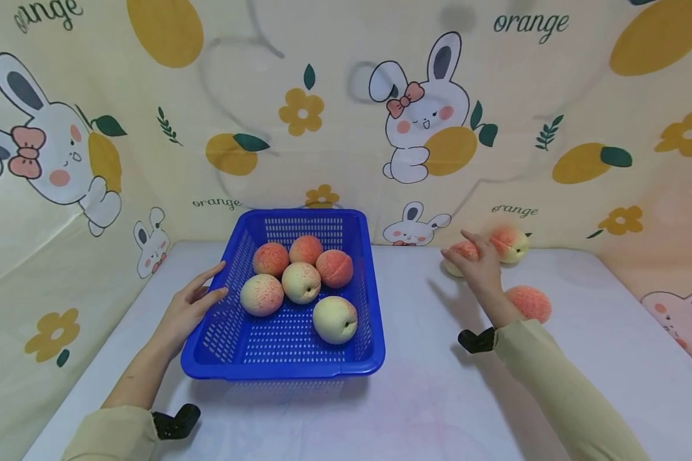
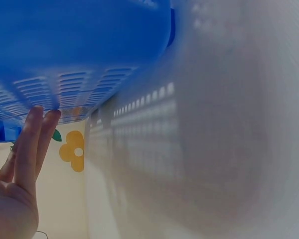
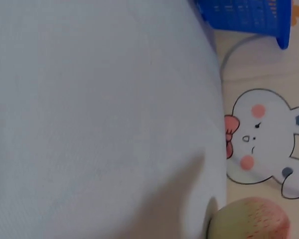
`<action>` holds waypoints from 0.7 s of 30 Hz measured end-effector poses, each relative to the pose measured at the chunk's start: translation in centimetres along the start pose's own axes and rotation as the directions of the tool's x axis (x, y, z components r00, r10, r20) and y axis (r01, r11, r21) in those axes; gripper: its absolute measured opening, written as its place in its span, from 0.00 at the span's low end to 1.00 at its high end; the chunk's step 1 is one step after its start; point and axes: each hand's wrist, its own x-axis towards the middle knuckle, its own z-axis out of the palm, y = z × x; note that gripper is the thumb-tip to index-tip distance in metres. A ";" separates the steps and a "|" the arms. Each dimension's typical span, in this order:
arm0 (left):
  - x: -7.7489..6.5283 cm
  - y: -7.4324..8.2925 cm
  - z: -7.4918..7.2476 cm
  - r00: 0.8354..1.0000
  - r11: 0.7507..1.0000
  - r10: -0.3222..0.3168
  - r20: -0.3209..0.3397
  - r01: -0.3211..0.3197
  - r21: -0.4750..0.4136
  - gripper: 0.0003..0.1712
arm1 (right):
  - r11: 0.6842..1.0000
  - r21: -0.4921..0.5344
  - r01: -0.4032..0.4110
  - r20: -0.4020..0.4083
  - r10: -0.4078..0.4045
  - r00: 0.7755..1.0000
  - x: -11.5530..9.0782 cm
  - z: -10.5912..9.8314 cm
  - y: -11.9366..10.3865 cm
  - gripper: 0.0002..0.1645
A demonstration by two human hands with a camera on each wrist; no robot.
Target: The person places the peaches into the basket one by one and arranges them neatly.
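Currently six peaches [image 1: 302, 283] in basket [image 1: 282, 371], three outside; left hand [image 1: 187, 310] outstretched against it, right hand [image 1: 487, 272] over one, grip unclear

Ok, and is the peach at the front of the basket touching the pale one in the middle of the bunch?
Apart: the head view shows a strip of blue basket between the front peach and the middle peach.

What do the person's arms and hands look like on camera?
Plain beige fabric left sleeve and matching right sleeve, both long. A small, bent black attachment sits at the left cuff, and a similar black piece at the right. The left hand and right hand are ungloved. No cables are visible on either arm.
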 end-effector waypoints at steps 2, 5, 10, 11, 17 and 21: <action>0.0 0.0 0.0 1.000 1.000 0.000 0.000 0.000 0.001 0.37 | 0.999 -0.002 -0.034 0.004 0.034 0.999 0.1 0.0 0.2 0.49; 0.0 0.0 0.0 1.000 1.000 0.000 -0.002 0.000 0.002 0.36 | 0.996 0.006 -0.086 0.019 0.086 0.996 0.2 0.1 0.5 0.53; 0.1 0.1 0.0 1.000 1.000 0.001 -0.003 -0.001 -0.002 0.36 | 0.989 0.018 -0.145 0.039 0.144 0.989 0.6 0.1 0.9 0.56; 0.1 0.1 0.0 1.000 1.000 0.003 -0.004 -0.003 -0.001 0.36 | 0.988 0.019 -0.151 0.040 0.150 0.988 0.7 0.1 0.9 0.57; 0.1 0.0 0.0 1.000 1.000 0.003 -0.004 -0.003 0.003 0.36 | 0.982 0.023 -0.187 0.032 0.187 0.982 0.9 0.2 1.3 0.54; 0.1 0.0 0.0 1.000 1.000 -0.005 -0.005 0.005 0.001 0.36 | 0.969 0.053 -0.242 0.008 0.242 0.970 0.9 0.3 1.3 0.49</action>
